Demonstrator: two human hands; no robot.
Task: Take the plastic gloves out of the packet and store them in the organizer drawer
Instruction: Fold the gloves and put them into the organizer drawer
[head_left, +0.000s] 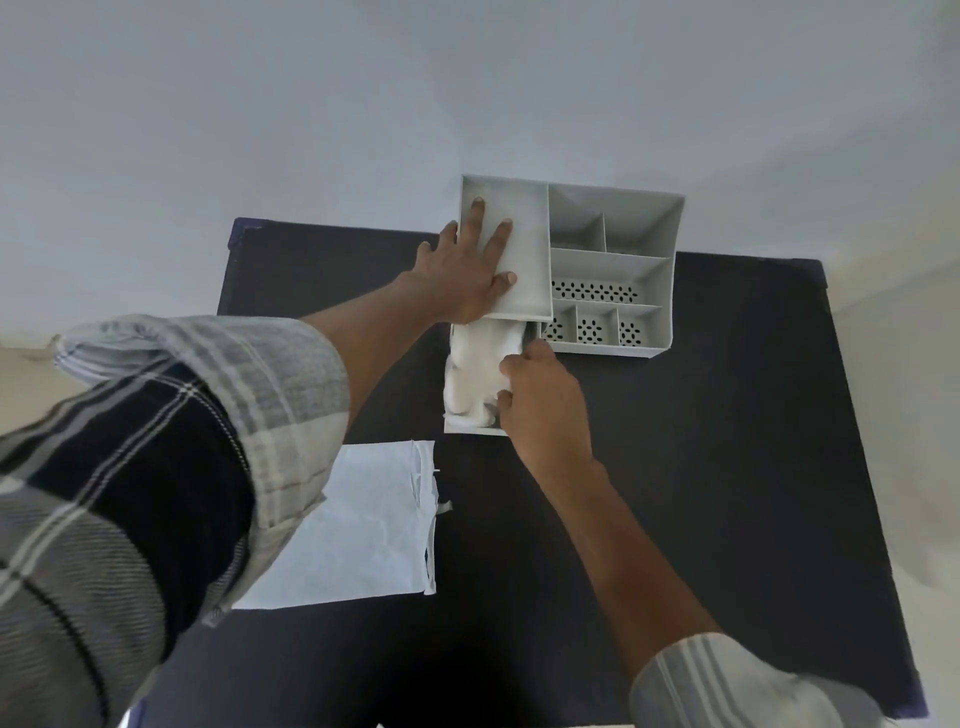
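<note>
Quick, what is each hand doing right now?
Left hand: open, pressed flat on the grey plastic organizer.
Right hand: fingers curled on the white plastic gloves in the pulled-out drawer.

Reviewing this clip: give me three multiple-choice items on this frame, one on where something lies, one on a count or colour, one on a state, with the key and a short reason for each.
1. Where does the packet lie?
A. Inside the drawer
B. On the table, nearer the person than the drawer and to its left
C. On top of the organizer

2. How many small perforated compartments line the front edge of the organizer?
A. Three
B. One
C. Five

3. What state is the drawer in?
A. Shut
B. Lifted out and upside down
C. Pulled out, with gloves inside

Key: 1 B, the flat white packet rests on the dark table near the left sleeve. 2 A, three perforated cells sit side by side. 3 C, the drawer juts toward the person, the right hand on the gloves, the left hand flat on the organizer.
</note>
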